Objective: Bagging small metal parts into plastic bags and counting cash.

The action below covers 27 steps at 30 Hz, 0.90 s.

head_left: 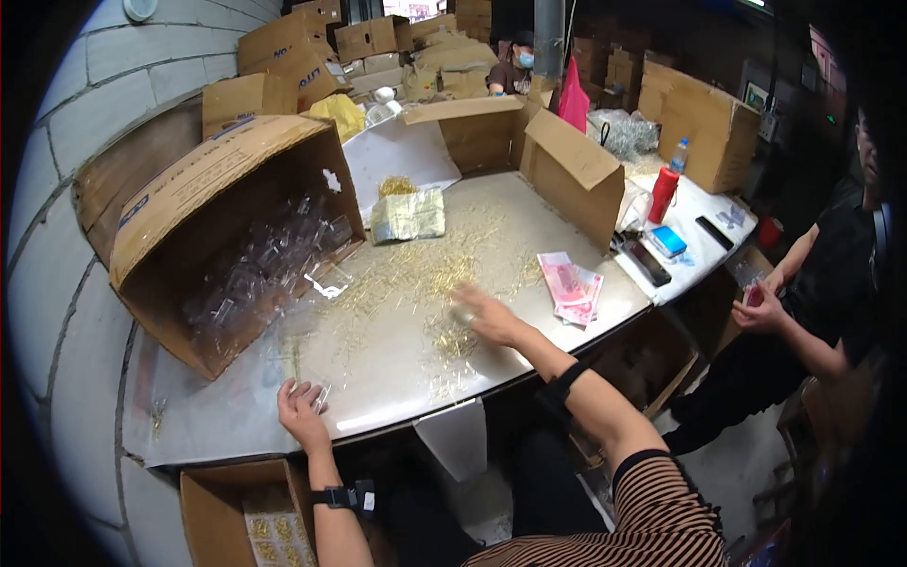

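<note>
My left hand (302,416) is at the table's front edge, its fingers curled round a small clear plastic box (322,400). My right hand (488,318) reaches over the middle of the white table, smeared by motion, so its grip cannot be made out. Around and beneath it lie many small gold-coloured metal pins (452,276), loosely scattered. A large cardboard box (222,180) lies on its side at the left, its mouth towards the pins, with a heap of clear plastic boxes (260,269) inside.
Pink banknotes (572,288) lie right of the pins. A crumpled foil-like packet (408,216) rests behind them. Cardboard flaps (572,170) border the back. Phone (644,262), blue box (667,241) and red flask (663,195) are at right. Another person (822,274) stands there. An open carton (248,510) sits below left.
</note>
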Each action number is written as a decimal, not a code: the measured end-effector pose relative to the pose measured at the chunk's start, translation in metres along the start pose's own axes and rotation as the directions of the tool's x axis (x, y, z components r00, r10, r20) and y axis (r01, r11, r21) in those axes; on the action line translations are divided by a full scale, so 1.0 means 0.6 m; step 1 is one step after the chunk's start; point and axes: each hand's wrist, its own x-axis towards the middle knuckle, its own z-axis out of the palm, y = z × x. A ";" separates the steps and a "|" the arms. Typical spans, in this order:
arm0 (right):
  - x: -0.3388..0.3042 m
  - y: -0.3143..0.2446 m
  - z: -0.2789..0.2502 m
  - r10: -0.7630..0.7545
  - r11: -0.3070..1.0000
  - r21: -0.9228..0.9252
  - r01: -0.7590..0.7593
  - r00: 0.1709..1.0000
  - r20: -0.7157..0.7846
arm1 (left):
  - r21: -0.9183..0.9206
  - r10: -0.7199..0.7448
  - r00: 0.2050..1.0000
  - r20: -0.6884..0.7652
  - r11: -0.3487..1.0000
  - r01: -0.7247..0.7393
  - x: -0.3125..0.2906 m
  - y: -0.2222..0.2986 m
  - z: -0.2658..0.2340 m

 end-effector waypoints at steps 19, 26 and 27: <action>0.132 0.154 -0.045 0.524 0.792 -0.251 -0.557 0.831 -0.189 | 0.071 -0.013 1.000 0.029 0.997 0.011 0.000 -0.001 0.015; 0.135 0.191 -0.090 0.440 0.727 -0.224 -0.649 0.691 -0.573 | 0.111 -0.018 0.999 0.048 0.994 0.013 0.004 -0.002 0.011; 0.132 0.189 -0.095 0.514 0.647 -0.234 -0.726 0.641 -0.570 | 0.113 -0.018 0.999 0.051 0.993 0.012 0.005 -0.003 0.013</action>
